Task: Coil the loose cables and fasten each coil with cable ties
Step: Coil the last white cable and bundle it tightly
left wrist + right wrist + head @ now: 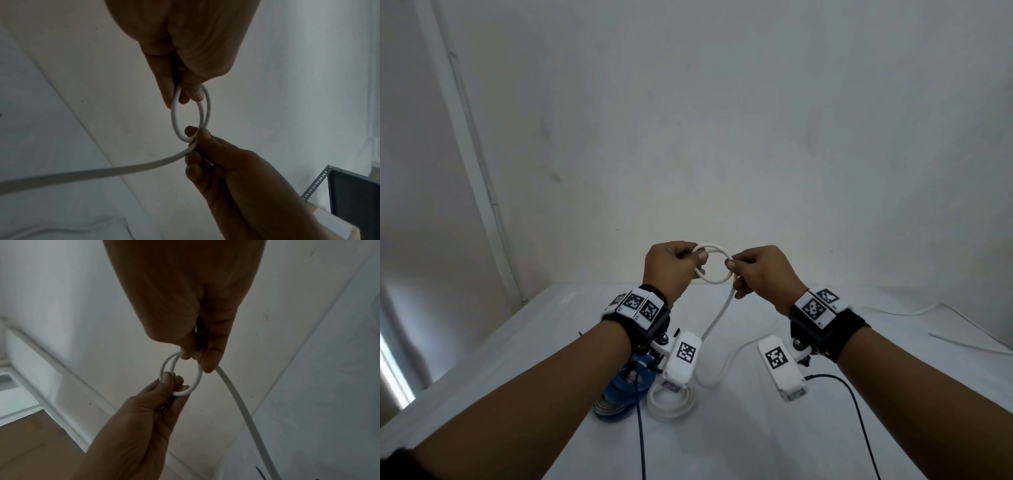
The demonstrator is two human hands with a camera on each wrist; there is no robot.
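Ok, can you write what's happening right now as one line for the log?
step: coiling white cable | left hand: pinches loops | right hand: pinches loop, feeds tail | table: white coil, blue coil

Both forearms are reaching forward and upward, the wrists raised and each wearing a dark strap. The left hand (671,265) is curling its fingers inward, its thumb (193,92) pressing against the fingers in a pinch. The right hand (760,270) is facing it at the same height, close by but not touching, its thumb (211,358) and forefinger closing together in a pinch while the other fingers (193,170) are folding loosely beneath. The backs of both hands are turning toward the head camera.
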